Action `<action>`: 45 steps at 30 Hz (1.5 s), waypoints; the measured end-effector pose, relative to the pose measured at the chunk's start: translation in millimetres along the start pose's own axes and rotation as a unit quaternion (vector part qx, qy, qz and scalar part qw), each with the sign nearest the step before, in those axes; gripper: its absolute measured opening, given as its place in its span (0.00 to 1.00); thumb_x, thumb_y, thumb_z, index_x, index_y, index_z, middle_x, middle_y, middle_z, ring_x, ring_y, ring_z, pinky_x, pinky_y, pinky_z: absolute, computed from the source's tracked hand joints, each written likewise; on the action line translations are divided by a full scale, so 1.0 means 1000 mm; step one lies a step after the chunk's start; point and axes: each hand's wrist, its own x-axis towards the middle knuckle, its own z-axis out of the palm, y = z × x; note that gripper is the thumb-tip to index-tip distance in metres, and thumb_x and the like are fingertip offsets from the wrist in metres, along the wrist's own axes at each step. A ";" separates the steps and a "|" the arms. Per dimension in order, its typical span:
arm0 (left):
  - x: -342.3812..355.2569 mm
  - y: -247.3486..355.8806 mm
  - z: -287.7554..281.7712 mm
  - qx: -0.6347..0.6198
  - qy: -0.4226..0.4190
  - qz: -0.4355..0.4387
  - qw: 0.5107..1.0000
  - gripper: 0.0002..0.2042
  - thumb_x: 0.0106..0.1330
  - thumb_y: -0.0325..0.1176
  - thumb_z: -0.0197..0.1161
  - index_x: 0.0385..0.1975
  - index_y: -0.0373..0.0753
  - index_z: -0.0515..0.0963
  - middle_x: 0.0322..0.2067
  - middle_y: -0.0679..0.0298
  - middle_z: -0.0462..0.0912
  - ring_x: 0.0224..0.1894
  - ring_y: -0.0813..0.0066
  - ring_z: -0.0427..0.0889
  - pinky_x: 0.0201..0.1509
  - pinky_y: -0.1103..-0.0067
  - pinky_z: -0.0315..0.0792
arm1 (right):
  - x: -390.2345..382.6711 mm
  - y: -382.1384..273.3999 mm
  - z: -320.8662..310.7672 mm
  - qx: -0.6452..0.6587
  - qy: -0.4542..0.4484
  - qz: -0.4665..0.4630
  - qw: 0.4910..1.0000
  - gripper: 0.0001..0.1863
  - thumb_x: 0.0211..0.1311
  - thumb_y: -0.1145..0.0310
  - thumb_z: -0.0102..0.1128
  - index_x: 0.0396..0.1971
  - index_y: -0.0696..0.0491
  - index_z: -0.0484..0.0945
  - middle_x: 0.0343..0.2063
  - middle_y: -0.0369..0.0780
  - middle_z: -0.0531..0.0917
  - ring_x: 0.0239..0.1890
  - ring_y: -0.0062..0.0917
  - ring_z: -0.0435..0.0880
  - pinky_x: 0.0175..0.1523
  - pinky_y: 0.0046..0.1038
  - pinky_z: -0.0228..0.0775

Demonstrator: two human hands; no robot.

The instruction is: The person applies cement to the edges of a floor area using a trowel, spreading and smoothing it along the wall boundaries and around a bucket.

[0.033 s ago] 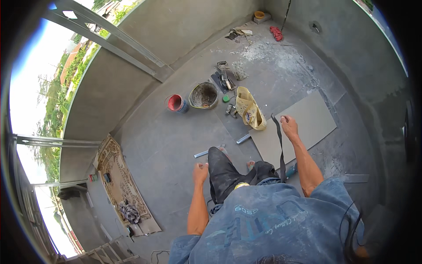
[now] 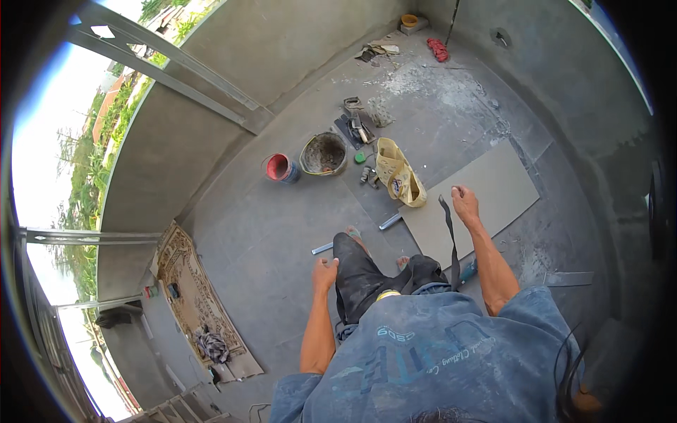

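Observation:
My right hand (image 2: pixel 465 204), fingers curled, is over a light grey panel (image 2: pixel 493 176), beside a loose black strap (image 2: pixel 448 225) reaching up from my waist; any contents are hidden. My left hand (image 2: pixel 324 273) is curled beside my bent left leg (image 2: pixel 349 268); its grip is hidden too. A short metal strip (image 2: pixel 322 248) lies beyond that hand, and another (image 2: pixel 390 221) at the panel's edge. A teal tool (image 2: pixel 467 271) shows beside my right leg. A yellow bag (image 2: pixel 395 169) stands at the panel's far corner.
Ahead are a red-lined pail (image 2: pixel 278 167), a mortar bucket (image 2: pixel 323 154), trowels (image 2: pixel 356 127), a green tape measure (image 2: pixel 360 158), a red cloth (image 2: pixel 437 49) and a yellow bowl (image 2: pixel 409 20). A patterned mat (image 2: pixel 190 282) lies left. Walls (image 2: pixel 282 49) and metal framing (image 2: pixel 176 81) border the floor.
My left foot now shows farther forward, past my knee, and the view has shifted very slightly. My hands keep nearly the same positions.

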 end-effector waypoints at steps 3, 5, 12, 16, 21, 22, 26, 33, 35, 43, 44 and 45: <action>0.063 0.048 0.007 0.045 -0.087 0.009 0.995 0.38 0.56 0.56 0.66 0.57 0.28 0.70 0.53 0.41 0.78 0.59 0.47 0.75 0.63 0.65 0.67 | -0.002 0.011 0.020 -0.032 0.037 0.031 0.998 0.21 0.65 0.56 0.53 0.47 0.58 0.80 0.39 0.49 0.86 0.44 0.39 0.85 0.52 0.36 0.74; 0.108 0.067 0.017 0.109 -0.212 0.026 0.971 0.47 0.56 0.58 0.65 0.66 0.28 0.58 0.62 0.38 0.68 0.64 0.47 0.69 0.67 0.63 0.64 | 0.000 0.013 0.038 -0.031 0.039 0.045 0.998 0.21 0.65 0.57 0.53 0.47 0.59 0.80 0.40 0.49 0.86 0.44 0.38 0.86 0.52 0.36 0.75; 0.284 0.119 0.038 0.337 -0.375 0.052 0.862 0.58 0.54 0.61 0.66 0.71 0.27 0.39 0.62 0.35 0.66 0.65 0.44 0.68 0.68 0.65 0.64 | 0.047 -0.020 0.165 -0.029 -0.004 0.134 0.991 0.20 0.64 0.61 0.56 0.49 0.59 0.79 0.39 0.48 0.86 0.42 0.35 0.86 0.50 0.33 0.76; 0.339 0.148 0.020 0.363 -0.406 0.002 0.839 0.60 0.55 0.58 0.67 0.71 0.32 0.29 0.61 0.34 0.66 0.62 0.43 0.71 0.64 0.62 0.68 | 0.114 -0.024 0.273 -0.051 -0.059 0.160 0.984 0.19 0.59 0.62 0.57 0.45 0.60 0.80 0.32 0.50 0.86 0.36 0.39 0.86 0.46 0.36 0.77; 0.395 0.116 0.037 0.333 -0.345 -0.035 0.877 0.53 0.59 0.51 0.66 0.72 0.37 0.34 0.59 0.37 0.68 0.55 0.41 0.76 0.57 0.57 0.74 | 0.247 -0.031 0.436 -0.089 -0.156 0.054 0.982 0.17 0.58 0.64 0.57 0.43 0.59 0.79 0.29 0.52 0.84 0.35 0.46 0.85 0.44 0.39 0.76; 0.403 0.116 0.042 0.315 -0.326 -0.034 0.891 0.48 0.60 0.50 0.65 0.70 0.37 0.40 0.58 0.37 0.68 0.52 0.39 0.78 0.53 0.57 0.76 | 0.274 -0.019 0.465 -0.093 -0.153 0.066 0.982 0.17 0.58 0.64 0.57 0.43 0.59 0.79 0.29 0.52 0.84 0.36 0.47 0.85 0.44 0.40 0.76; 0.440 0.130 0.047 0.310 -0.262 0.010 0.914 0.35 0.62 0.46 0.62 0.65 0.39 0.54 0.56 0.37 0.69 0.44 0.37 0.81 0.44 0.57 0.79 | 0.393 0.027 0.571 -0.125 -0.123 0.053 0.983 0.16 0.59 0.65 0.56 0.43 0.59 0.79 0.31 0.53 0.84 0.38 0.49 0.84 0.46 0.43 0.76; 0.477 0.127 0.042 0.318 -0.267 0.006 0.910 0.32 0.62 0.46 0.60 0.66 0.49 0.60 0.57 0.38 0.66 0.42 0.35 0.80 0.45 0.54 0.77 | 0.496 0.088 0.708 -0.166 -0.109 0.090 0.976 0.19 0.58 0.65 0.58 0.46 0.62 0.73 0.39 0.58 0.82 0.43 0.53 0.82 0.48 0.45 0.76; 0.482 0.126 0.044 0.297 -0.267 0.018 0.916 0.31 0.61 0.46 0.61 0.65 0.50 0.62 0.57 0.42 0.66 0.42 0.35 0.80 0.45 0.53 0.77 | 0.511 0.105 0.726 -0.185 -0.096 0.131 0.969 0.21 0.58 0.66 0.60 0.48 0.62 0.72 0.42 0.58 0.81 0.45 0.54 0.81 0.48 0.45 0.76; 0.497 0.131 0.043 0.311 -0.265 0.006 0.913 0.28 0.60 0.47 0.63 0.62 0.54 0.69 0.55 0.45 0.67 0.45 0.38 0.79 0.46 0.53 0.77 | 0.529 0.112 0.753 -0.372 -0.118 0.033 0.920 0.26 0.54 0.75 0.63 0.51 0.58 0.62 0.43 0.48 0.78 0.46 0.42 0.83 0.44 0.36 0.81; 0.497 0.132 0.042 0.314 -0.272 -0.001 0.910 0.28 0.60 0.48 0.62 0.62 0.55 0.68 0.55 0.45 0.67 0.46 0.39 0.80 0.47 0.53 0.76 | 0.530 0.111 0.749 -0.367 -0.110 0.034 0.923 0.26 0.54 0.75 0.63 0.51 0.58 0.62 0.43 0.48 0.78 0.46 0.42 0.83 0.44 0.36 0.81; 0.499 0.132 0.042 0.317 -0.265 0.007 0.911 0.28 0.60 0.48 0.62 0.62 0.55 0.68 0.55 0.45 0.67 0.46 0.39 0.80 0.47 0.53 0.76 | 0.531 0.108 0.743 -0.365 -0.102 0.018 0.925 0.26 0.55 0.75 0.63 0.52 0.58 0.62 0.42 0.48 0.78 0.46 0.41 0.83 0.43 0.37 0.81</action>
